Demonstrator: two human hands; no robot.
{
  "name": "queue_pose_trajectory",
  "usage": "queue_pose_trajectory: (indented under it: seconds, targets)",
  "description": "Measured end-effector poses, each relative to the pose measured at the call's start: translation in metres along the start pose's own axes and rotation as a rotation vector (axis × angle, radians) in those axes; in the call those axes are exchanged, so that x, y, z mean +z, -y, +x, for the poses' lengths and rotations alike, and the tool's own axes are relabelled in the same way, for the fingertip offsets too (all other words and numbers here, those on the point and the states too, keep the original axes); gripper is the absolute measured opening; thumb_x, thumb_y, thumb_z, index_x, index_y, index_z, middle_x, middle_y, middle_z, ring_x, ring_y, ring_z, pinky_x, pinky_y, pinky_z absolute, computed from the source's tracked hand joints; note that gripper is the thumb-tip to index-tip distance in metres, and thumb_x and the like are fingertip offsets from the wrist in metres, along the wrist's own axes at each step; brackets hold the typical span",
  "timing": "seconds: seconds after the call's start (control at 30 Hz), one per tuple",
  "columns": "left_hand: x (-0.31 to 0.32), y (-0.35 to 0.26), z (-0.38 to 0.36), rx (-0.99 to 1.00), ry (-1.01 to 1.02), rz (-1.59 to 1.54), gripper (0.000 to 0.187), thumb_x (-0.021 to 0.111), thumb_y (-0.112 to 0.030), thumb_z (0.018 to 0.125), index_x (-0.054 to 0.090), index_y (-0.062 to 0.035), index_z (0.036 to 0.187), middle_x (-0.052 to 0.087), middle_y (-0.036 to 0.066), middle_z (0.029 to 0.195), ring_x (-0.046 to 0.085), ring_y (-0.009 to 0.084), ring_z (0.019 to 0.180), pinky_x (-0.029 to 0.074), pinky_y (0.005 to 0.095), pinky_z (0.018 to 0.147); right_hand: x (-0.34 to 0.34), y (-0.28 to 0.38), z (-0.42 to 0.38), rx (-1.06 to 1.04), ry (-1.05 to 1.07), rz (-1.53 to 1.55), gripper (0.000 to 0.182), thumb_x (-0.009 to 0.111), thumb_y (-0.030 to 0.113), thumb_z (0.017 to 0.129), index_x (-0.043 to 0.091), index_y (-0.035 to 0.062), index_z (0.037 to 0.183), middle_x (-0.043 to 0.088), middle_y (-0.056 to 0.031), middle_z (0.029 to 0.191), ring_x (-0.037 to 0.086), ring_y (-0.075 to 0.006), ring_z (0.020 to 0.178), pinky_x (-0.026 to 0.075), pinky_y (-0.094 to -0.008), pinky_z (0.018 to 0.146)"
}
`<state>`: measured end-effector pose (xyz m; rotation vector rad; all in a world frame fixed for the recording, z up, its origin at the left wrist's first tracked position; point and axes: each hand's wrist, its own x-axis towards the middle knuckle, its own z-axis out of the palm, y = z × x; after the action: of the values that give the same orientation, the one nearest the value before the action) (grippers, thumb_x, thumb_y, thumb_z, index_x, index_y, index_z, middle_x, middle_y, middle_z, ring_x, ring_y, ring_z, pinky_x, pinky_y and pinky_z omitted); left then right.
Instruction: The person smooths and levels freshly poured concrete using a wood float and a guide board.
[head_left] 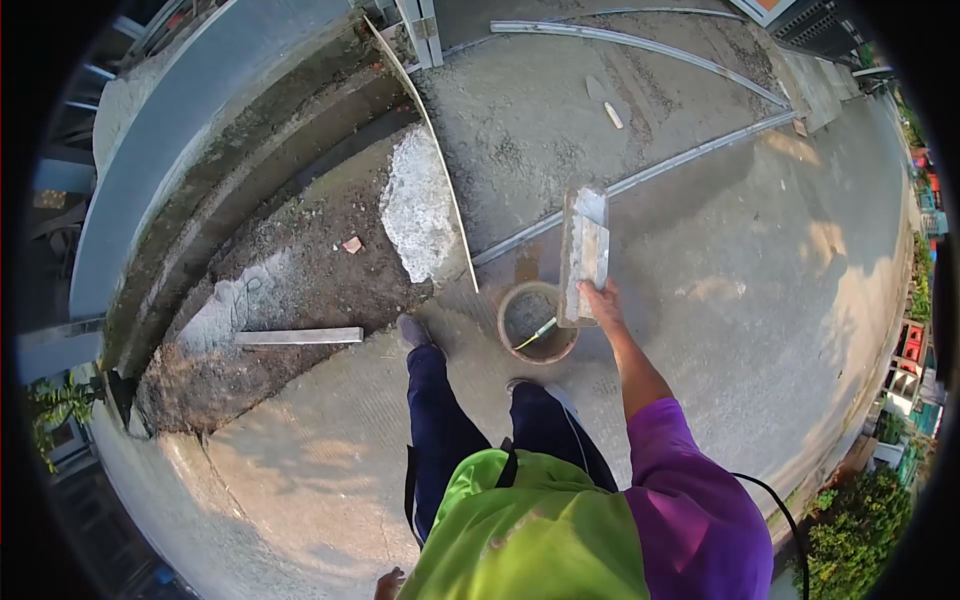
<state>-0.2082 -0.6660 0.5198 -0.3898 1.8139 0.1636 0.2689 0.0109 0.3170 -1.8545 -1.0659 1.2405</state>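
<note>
My right hand [600, 303] is closed round the near end of a plastering float [586, 255], a long flat board smeared with grey mortar. It is held above the right side of a round bucket [507, 345]. Inside the bucket are grey, wet-looking contents and a thin tool with a yellow-green handle [537, 334], whose working end I cannot make out. My left hand [390, 583] hangs low beside my body at the bottom of the view, and its fingers are too hidden to read. A pointed trowel with a white handle [613, 116] lies on the wet concrete [510, 140] ahead.
Metal rails [690, 152] border the wet concrete. A thin upright board [440, 150] separates it from a dirt patch [330, 270] with a white powder heap [418, 205] and a metal bar [300, 337]. A curved low wall [160, 150] runs along the left. Smooth concrete [740, 300] extends right.
</note>
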Motion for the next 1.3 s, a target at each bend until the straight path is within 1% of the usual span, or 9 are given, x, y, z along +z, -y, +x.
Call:
queue_pose_trajectory:
  seconds: [0.07, 0.2, 0.33, 0.4, 0.6, 0.9, 1.1, 1.23, 1.3]
  targets:
    - [-0.071, -0.064, 0.03, 0.022, -0.081, 0.066, 0.055, 0.057, -0.048, 0.098, 0.057, -0.0009, 0.126, 0.067, 0.025, 0.116, 0.069, 0.039, 0.099, 0.06, 0.0536, 0.077, 0.021, -0.011, -0.006, 0.013, 0.033, 0.136, 0.044, 0.075, 0.028, 0.08, 0.068, -0.0002, 0.113, 0.074, -0.016, 0.102, 0.071, -0.0256, 0.091, 0.054, -0.0376, 0.08]
    - [-0.15, -0.311, 0.078, 0.282, -0.252, 0.361, 0.055, 0.057, -0.048, 0.098, 0.06, -0.0003, 0.125, 0.069, 0.02, 0.107, 0.07, 0.0326, 0.092, 0.06, 0.0472, 0.072, 0.055, 0.019, -0.016, 0.006, -0.092, -0.219, 0.046, 0.075, 0.028, 0.078, 0.066, -0.0021, 0.112, 0.072, -0.0235, 0.102, 0.072, -0.0342, 0.089, 0.056, -0.0417, 0.079]
    - [-0.121, -0.573, 0.08, 0.977, -0.298, 0.59, 0.045, 0.053, -0.044, 0.1, 0.067, -0.0034, 0.114, 0.071, 0.012, 0.089, 0.068, 0.0174, 0.079, 0.056, 0.0347, 0.065, 0.095, 0.007, 0.008, -0.06, -0.165, -0.385, 0.046, 0.075, 0.03, 0.079, 0.064, -0.0027, 0.11, 0.068, -0.0277, 0.103, 0.068, -0.0437, 0.094, 0.055, -0.0486, 0.081]
    - [-0.072, -0.665, 0.038, 0.887, -0.206, 0.568, 0.049, 0.051, -0.045, 0.102, 0.065, -0.0041, 0.124, 0.072, 0.012, 0.104, 0.07, 0.0218, 0.091, 0.056, 0.0366, 0.08, 0.112, 0.02, 0.018, -0.084, -0.161, -0.505, 0.046, 0.075, 0.031, 0.079, 0.062, -0.0034, 0.107, 0.067, -0.0291, 0.105, 0.066, -0.0464, 0.096, 0.054, -0.0518, 0.083]
    - [0.122, -0.813, -0.033, 0.918, 0.128, 0.528, 0.06, 0.05, -0.051, 0.103, 0.056, -0.0026, 0.138, 0.065, 0.017, 0.124, 0.063, 0.028, 0.115, 0.052, 0.042, 0.098, 0.183, 0.032, 0.1, -0.144, -0.114, -0.561, 0.048, 0.075, 0.034, 0.079, 0.061, -0.003, 0.106, 0.065, -0.0289, 0.102, 0.063, -0.0498, 0.094, 0.052, -0.056, 0.084]
    - [0.351, -1.038, 0.12, 1.007, 0.31, 0.549, 0.069, 0.052, -0.051, 0.102, 0.042, 0.0001, 0.148, 0.055, 0.022, 0.14, 0.056, 0.0331, 0.125, 0.05, 0.046, 0.099, 0.319, 0.01, 0.285, -0.092, -0.097, -0.566, 0.044, 0.074, 0.034, 0.078, 0.06, 0.0, 0.103, 0.063, -0.0234, 0.105, 0.062, -0.0448, 0.104, 0.053, -0.0534, 0.087]
    - [0.463, -1.224, 0.255, 1.009, 0.114, 0.503, 0.078, 0.052, -0.049, 0.101, 0.026, -0.0015, 0.157, 0.046, 0.022, 0.148, 0.056, 0.0347, 0.124, 0.058, 0.0446, 0.09, 0.41, 0.0, 0.441, -0.193, -0.109, -0.575, 0.042, 0.073, 0.032, 0.079, 0.06, -0.0002, 0.104, 0.063, -0.0233, 0.103, 0.061, -0.044, 0.102, 0.052, -0.0525, 0.088]
    - [0.484, -1.288, 0.277, 1.013, 0.068, 0.411, 0.077, 0.053, -0.044, 0.101, 0.019, -0.0068, 0.16, 0.045, 0.02, 0.148, 0.059, 0.0319, 0.119, 0.064, 0.04, 0.077, 0.466, -0.007, 0.522, -0.275, -0.129, -0.651, 0.047, 0.072, 0.034, 0.082, 0.058, -0.0003, 0.11, 0.063, -0.0221, 0.105, 0.062, -0.0424, 0.101, 0.054, -0.0507, 0.087]
    - [0.479, -1.307, 0.282, 0.993, 0.128, 0.345, 0.078, 0.052, -0.04, 0.103, 0.011, -0.0086, 0.161, 0.039, 0.019, 0.151, 0.051, 0.035, 0.128, 0.064, 0.0431, 0.082, 0.493, -0.006, 0.546, -0.273, -0.192, -0.643, 0.052, 0.072, 0.037, 0.084, 0.055, 0.0003, 0.117, 0.062, -0.0224, 0.108, 0.063, -0.0411, 0.1, 0.055, -0.0487, 0.086]
